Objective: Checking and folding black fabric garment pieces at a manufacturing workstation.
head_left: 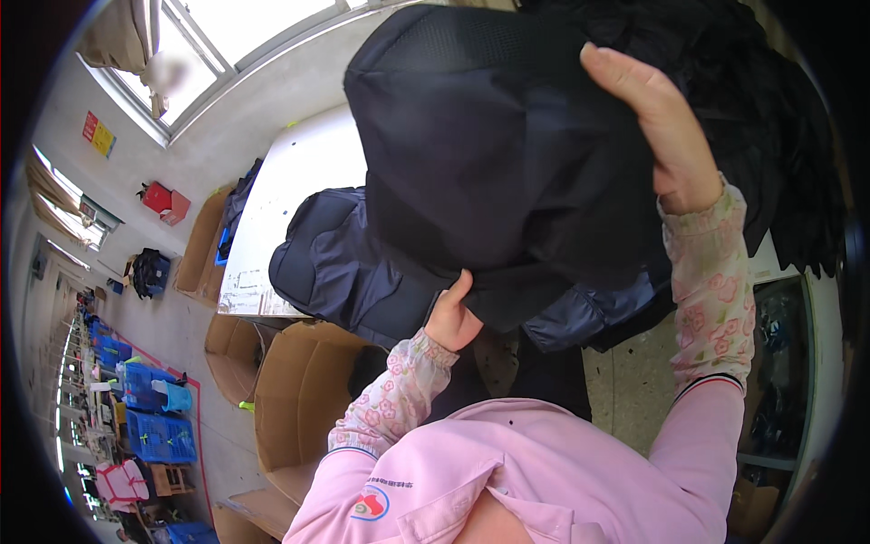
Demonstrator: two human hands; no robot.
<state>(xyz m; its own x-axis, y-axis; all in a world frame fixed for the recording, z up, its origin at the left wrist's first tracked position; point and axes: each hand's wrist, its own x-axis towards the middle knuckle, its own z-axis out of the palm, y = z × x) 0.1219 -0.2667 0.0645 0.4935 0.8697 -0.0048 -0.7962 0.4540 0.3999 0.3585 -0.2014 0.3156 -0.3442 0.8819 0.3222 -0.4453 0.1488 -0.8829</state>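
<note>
A large black sewn fabric piece [462, 163] with a mesh panel at its far end is held up before me, over the table. My left hand [453, 317] grips its near edge, with the thumb on top and the fingers underneath. At the upper right, my right hand [657, 122] holds the piece by its side; the thumb lies on the fabric and the other fingers are hidden behind it. Below it and to the left, another dark padded fabric piece [317, 245] lies on the white table [317, 150]. More dark fabric [589, 313] hangs over the table's near edge.
A heap of black fabric [770, 100] fills the far right. Open cardboard boxes [294, 399] stand on the floor at the left, against the table. Blue plastic baskets [163, 435] line the lower left. A window [245, 36] is in the wall behind the table.
</note>
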